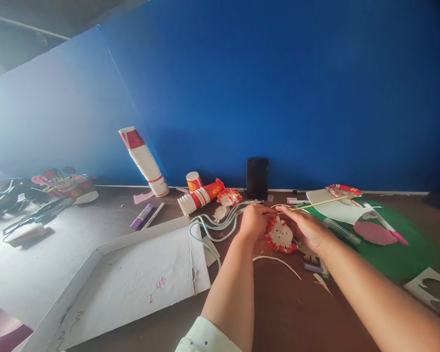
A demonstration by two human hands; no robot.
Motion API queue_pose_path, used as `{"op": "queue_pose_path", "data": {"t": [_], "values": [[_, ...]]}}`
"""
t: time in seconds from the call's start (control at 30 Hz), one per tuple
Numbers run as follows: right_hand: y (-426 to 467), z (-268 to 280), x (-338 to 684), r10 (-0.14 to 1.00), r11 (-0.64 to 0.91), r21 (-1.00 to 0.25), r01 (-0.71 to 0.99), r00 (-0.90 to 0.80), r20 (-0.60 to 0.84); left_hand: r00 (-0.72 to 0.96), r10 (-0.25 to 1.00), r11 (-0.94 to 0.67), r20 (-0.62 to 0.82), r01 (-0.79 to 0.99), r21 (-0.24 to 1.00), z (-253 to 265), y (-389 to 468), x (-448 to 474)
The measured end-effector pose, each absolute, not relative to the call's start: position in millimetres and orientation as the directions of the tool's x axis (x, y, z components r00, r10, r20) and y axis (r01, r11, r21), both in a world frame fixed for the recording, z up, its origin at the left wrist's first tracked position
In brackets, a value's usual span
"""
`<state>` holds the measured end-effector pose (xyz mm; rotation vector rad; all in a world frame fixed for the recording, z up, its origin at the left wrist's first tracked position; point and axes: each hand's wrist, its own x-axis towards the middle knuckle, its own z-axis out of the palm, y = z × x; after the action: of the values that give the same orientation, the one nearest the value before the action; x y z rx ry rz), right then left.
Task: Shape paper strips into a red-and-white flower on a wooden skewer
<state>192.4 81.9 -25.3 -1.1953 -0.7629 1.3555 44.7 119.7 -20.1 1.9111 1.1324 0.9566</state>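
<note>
Close together over the brown table, my left hand [254,221] and my right hand [307,228] flank a paper face cutout [280,235] with cut-out eyes and a red-and-white fringe. A thin wooden stick [320,203] passes through the fingers of my right hand and points up to the right. The fingers of my left hand are curled closed near the cutout's top; what they pinch is hidden. Beside my left wrist lie loops of pale blue cord [220,226]. One loose white cord [278,260] curves on the table below the cutout.
A white cardboard box lid [132,288] lies left. Behind are paper cups [201,195], a leaning cup stack [144,164] and a black phone [257,179] against the blue partition [278,88]. Green sheet [388,259], markers [386,226] and scraps lie right; a purple glue stick [142,216] left.
</note>
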Motion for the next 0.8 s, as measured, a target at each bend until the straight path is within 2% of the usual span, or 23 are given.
{"op": "queue_pose_path", "data": {"t": [0.37, 0.5, 0.8], "values": [[84, -35, 197, 0.982, -0.141, -0.99, 0.006, 0.125, -0.139, 0.32, 0.925, -0.339, 0.203, 0.462, 0.819, -20, 123, 42], [85, -34, 196, 0.97, -0.204, -0.977, -0.057, 0.122, -0.21, 0.332, 0.92, -0.347, 0.206, 0.452, 0.822, -21, 124, 42], [83, -26, 192, 0.949, -0.236, -0.944, -0.232, 0.154, -0.275, 0.33, 0.918, -0.344, 0.222, 0.382, 0.858, -22, 123, 42]]}}
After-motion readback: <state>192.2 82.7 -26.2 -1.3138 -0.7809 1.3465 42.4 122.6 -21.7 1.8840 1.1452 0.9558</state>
